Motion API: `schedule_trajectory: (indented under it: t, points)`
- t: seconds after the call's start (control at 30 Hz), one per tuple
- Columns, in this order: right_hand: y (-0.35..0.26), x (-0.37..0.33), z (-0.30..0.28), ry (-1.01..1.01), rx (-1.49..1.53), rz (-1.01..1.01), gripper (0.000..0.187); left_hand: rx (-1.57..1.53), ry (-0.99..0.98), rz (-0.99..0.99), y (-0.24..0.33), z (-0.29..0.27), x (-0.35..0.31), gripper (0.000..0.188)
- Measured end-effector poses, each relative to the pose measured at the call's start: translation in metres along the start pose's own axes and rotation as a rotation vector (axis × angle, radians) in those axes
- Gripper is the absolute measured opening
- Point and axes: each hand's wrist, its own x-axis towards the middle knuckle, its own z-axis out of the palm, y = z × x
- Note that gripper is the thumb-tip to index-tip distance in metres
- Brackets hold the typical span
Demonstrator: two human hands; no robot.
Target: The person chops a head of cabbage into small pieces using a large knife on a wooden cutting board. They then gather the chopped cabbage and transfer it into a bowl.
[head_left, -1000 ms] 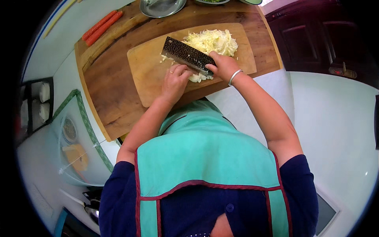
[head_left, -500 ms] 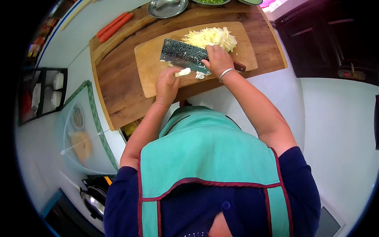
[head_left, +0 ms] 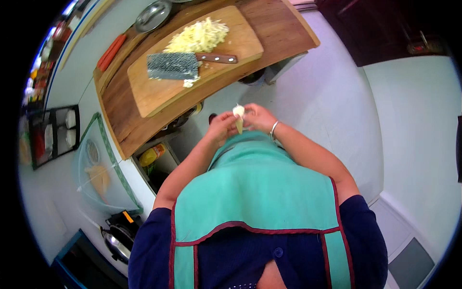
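Observation:
Between both hands, in front of the apron, is a small whitish cabbage core (head_left: 239, 111) with a pale yellow tapering end. My left hand (head_left: 223, 126) pinches it from the left, and the fingers of my right hand (head_left: 259, 117) close on it from the right; a bracelet circles that wrist. Beyond them, a cleaver (head_left: 172, 65) with a dark speckled blade and brown wooden handle lies flat on the wooden cutting board (head_left: 149, 98). A heap of shredded pale cabbage (head_left: 199, 36) rests behind the cleaver. White scraps (head_left: 189, 83) lie beside the blade's edge.
The board sits on a wooden counter (head_left: 113, 115). Carrots (head_left: 111, 52) and a metal dish (head_left: 154, 15) stand toward its back left. Under the counter is a yellow bottle (head_left: 151, 154). A mesh food cover (head_left: 98, 168) is at left, a dark door (head_left: 385, 29) at far right.
My right hand has let go of the cleaver, now lying on the board. Both hands have drawn back off the board toward my body, bringing the cabbage core along. The view has shifted.

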Motion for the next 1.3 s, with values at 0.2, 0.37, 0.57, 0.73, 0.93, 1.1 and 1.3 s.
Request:
schedule_trajectory:
  t: [0.2,0.37,0.57,0.73,0.93,1.1,1.3]
  points:
    - [0.058,0.038,-0.080,0.028,0.016,0.095,0.043,-0.057,-0.046,-0.270,-0.027,0.037,0.085,0.033]
    - [0.007,0.054,-0.109,0.378,0.064,0.196,0.035,0.027,0.303,-0.181,0.007,0.043,0.124,0.041]
    - [-0.078,-0.002,-0.063,0.369,-0.379,-0.639,0.025,0.157,0.130,0.035,0.040,0.037,0.015,0.038]
    - [-0.169,0.054,-0.015,0.391,-1.054,-0.948,0.029,0.157,0.214,0.243,0.101,0.002,-0.033,0.030]
    - [-0.173,0.128,0.003,0.223,-1.332,-0.573,0.029,0.019,0.250,0.336,0.146,-0.067,-0.041,0.026]
    - [-0.193,0.113,0.005,0.241,-1.019,-0.648,0.029,-0.166,0.244,0.385,0.179,-0.125,-0.046,0.026]
    - [-0.243,0.101,0.015,0.313,-0.704,-0.630,0.029,-0.532,-0.213,0.465,0.239,-0.114,-0.033,0.067]
